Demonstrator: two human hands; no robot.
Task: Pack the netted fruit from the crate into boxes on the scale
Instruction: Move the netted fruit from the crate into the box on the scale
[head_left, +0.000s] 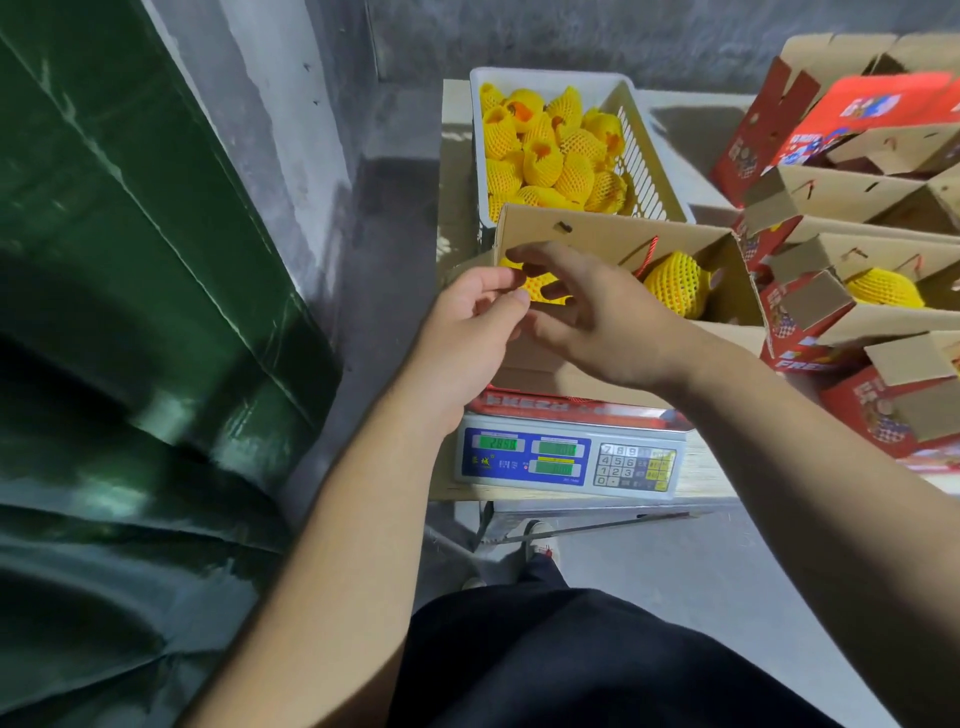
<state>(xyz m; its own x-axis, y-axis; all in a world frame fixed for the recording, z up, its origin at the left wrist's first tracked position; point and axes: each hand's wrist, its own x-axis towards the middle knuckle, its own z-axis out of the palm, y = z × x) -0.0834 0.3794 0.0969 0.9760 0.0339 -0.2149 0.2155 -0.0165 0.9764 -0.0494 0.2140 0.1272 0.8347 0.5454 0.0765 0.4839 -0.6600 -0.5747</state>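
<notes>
Concrete wall and floor all round, with a big green tarp-covered bulk (130, 312) filling everything from 7 to 11 o'clock. Work happens on a small desk (709, 467) pushed against the wall.

Biggest thing on it is the white plastic crate (644, 161) at 12 o'clock, still about half full of netted fruit (550, 150). Just this side of it sits the open cardboard box (613, 234), standing on the scale (566, 460), whose green readout is too blurry for me to trust. Off at 2 to 3 o'clock there's a stack of red printed boxes (857, 130), some already with fruit inside.

One netted fruit (675, 283) already lies in the far right corner of the box on the scale. Another netted fruit (545, 288) is between both hands at the box's left end, right over the opening.

Left hand (470, 322) pinches the foam net with thumb and curled fingers at the fruit's 8 o'clock side. Right hand (597, 317) comes over from 3 o'clock with fingers spread loosely around the top; mostly it covers the fruit, so how firmly it grips I can't tell.

Handling-wise, my guess: fruit is fairly light and firm but bruises easily, and the foam net is soft, squashy and slides on the skin. So cup the body underneath instead of tugging the netting, and lower it in, don't drop it.
</notes>
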